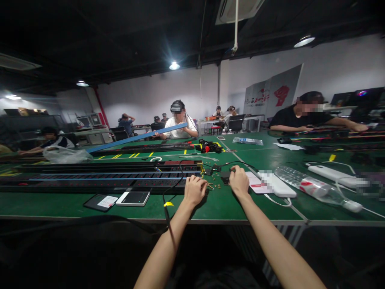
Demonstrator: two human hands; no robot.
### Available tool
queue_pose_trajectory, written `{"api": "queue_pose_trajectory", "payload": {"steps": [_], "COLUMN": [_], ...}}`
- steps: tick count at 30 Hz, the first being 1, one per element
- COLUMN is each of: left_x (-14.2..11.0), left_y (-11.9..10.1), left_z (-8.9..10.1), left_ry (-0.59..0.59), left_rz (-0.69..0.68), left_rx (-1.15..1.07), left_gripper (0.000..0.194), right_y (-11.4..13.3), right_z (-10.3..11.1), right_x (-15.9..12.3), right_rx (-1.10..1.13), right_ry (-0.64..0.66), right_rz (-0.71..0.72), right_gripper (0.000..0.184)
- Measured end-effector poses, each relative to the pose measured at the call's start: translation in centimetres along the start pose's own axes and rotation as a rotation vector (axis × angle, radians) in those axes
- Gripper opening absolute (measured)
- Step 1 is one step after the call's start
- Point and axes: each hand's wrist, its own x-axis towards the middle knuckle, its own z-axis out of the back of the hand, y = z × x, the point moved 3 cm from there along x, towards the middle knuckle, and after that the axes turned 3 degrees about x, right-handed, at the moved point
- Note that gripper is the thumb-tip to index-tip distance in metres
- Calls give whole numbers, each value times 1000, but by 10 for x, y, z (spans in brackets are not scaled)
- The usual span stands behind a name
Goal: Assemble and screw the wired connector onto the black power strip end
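My left hand [195,191] is at the right end of a long black bar [114,184] with a row of dark sockets, like a power strip. Its fingers are curled together, and what they may hold is hidden. Thin brass-coloured screws [211,186] show just beside the fingertips. My right hand [240,181] has its fingers closed at a small black block [225,177], which they seem to grip by its right side. Small brass-coloured parts [217,185] are scattered on the green table between both hands. A black cable [165,196] passes left of my left wrist.
Two phones [133,198] lie front left. On the right are a white power bank [278,184], a clear plastic bottle [315,186] and cables. Across the table, a person [180,120] holds a long blue strip [141,136]; another person [300,114] works at the right.
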Motion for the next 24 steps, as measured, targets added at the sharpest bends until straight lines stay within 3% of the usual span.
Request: {"api": "queue_pose_trajectory", "payload": {"steps": [3,6,9,12,18,24], "left_x": [-1,-1,-2,-2,-2,-2], "left_y": [0,-1,-2,-2,-1,-1], "left_z": [1,2,3,2,2,2], "left_ry": [-6,-4,8,15,15,8], "left_rz": [-10,-18,-17,-14,-17,-22], "left_rx": [-5,-6,5,17,45,32], "left_gripper": [21,18,17,18,14,18], "right_y": [-5,-7,-4,8,30,33], "right_z": [2,-2,-10,-15,-16,-16], "right_x": [2,3,0,-8,-26,-31], "right_rx": [154,410,767,976,995,899], "right_ry": [-68,-42,107,294,612,695], "right_rz": [-38,-125,-292,-334,-219,-153], "right_gripper": [26,27,36,40,30,36]}}
